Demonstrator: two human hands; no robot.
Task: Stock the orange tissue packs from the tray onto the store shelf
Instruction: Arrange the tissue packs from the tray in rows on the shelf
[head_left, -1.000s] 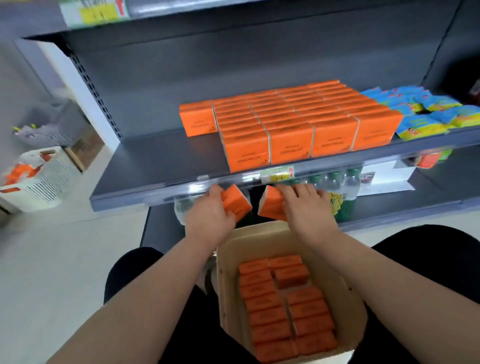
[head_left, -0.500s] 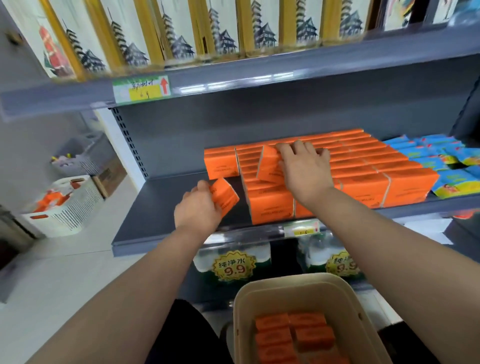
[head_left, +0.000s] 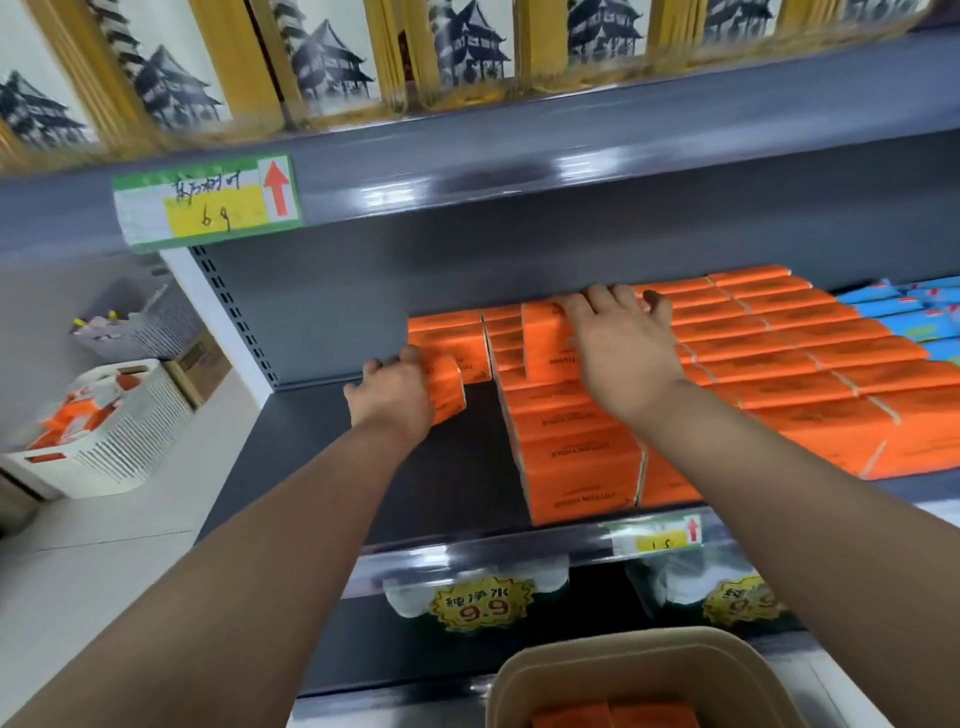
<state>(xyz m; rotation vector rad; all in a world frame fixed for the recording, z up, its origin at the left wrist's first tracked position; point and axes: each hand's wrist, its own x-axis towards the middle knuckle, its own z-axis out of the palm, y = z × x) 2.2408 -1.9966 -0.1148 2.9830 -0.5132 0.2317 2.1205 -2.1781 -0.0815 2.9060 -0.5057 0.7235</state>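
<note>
Orange tissue packs (head_left: 769, 364) fill the middle of the grey store shelf (head_left: 322, 441) in several rows. My left hand (head_left: 392, 397) grips one orange pack (head_left: 447, 387) just above the shelf, in front of the leftmost stacked pack (head_left: 447, 338). My right hand (head_left: 618, 343) holds another orange pack (head_left: 545, 345) upright on top of the left rows, fingers curled over its far edge. The beige tray (head_left: 524, 675) sits at the bottom, with a few orange packs (head_left: 613, 716) visible inside.
Blue packets (head_left: 914, 317) lie on the shelf's right end. The upper shelf holds boxed goods with a price label (head_left: 208, 200). Bottled water packs (head_left: 478, 597) stand below. A white basket (head_left: 98, 431) with orange items sits on the floor at left.
Both hands moved further into the shelf with their packs. The left pack went from the shelf's front toward the back left stack; the right pack sits deeper on the rows.
</note>
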